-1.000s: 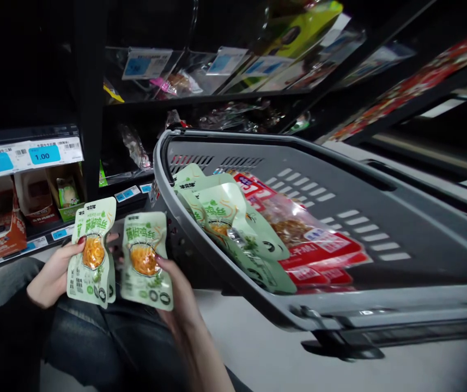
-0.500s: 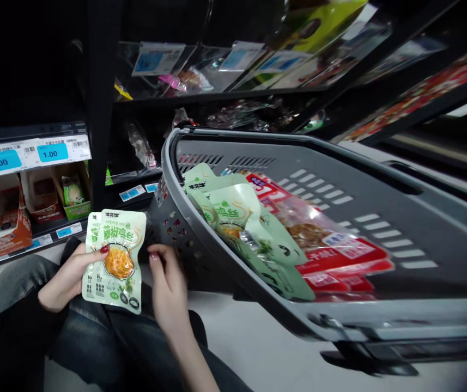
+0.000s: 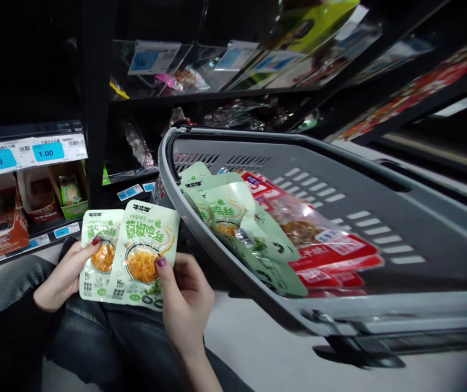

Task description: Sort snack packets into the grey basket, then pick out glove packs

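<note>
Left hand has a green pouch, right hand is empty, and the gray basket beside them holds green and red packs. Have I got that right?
Not quite: the right hand is not empty; the head view shows it holding a second green pouch, overlapping the first. The rest stands: left hand with its green pouch, gray basket holding green packs and red packs.

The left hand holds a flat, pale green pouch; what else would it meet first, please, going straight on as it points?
Probably the flat, pale green, glossy pouch in the right hand; depth is unclear, so the left hand might pass behind.
</note>
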A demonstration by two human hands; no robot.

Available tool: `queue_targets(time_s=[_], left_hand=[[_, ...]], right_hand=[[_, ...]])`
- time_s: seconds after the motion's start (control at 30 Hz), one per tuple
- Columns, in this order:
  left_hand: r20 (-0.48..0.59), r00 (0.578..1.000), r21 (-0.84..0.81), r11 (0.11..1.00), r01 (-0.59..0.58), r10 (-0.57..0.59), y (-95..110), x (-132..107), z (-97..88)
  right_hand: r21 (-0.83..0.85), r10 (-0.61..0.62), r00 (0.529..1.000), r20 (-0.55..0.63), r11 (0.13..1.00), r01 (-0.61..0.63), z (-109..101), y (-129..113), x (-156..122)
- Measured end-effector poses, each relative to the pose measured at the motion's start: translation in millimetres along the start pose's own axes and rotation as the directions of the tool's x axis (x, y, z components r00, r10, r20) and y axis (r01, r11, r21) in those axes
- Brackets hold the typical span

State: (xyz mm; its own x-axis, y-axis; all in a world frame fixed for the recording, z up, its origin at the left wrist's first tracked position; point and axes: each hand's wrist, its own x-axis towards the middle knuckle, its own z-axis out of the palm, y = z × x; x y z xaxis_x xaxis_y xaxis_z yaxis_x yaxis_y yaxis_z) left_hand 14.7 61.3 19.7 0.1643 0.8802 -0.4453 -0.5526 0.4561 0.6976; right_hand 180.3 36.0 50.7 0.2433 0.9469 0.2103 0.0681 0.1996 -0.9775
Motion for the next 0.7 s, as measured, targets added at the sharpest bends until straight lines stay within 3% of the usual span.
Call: queue_targets(time_s=[0.1, 0.2, 0.7], left_hand=[[-0.082, 0.995, -0.033, 0.998, -0.052, 0.049, 2.9, 4.9, -5.1], [-0.086, 0.993, 0.007, 0.997, -0.082, 0.082, 1.8, 7.7, -8.2], [-0.041, 0.997, 0.067, 0.996, -0.06, 0.063, -0.1, 5.9, -3.4]], right_hand=[[0.046, 0.006, 0.995, 0.101, 0.999, -0.011, 1.0, -6.7, -4.2], [0.076, 0.047, 0.984, 0.174, 0.995, -0.061, 5.4, -7.9, -7.1], [0.031, 0.116, 0.985, 0.127, 0.992, -0.121, 5.8, -11.9, -5.9]])
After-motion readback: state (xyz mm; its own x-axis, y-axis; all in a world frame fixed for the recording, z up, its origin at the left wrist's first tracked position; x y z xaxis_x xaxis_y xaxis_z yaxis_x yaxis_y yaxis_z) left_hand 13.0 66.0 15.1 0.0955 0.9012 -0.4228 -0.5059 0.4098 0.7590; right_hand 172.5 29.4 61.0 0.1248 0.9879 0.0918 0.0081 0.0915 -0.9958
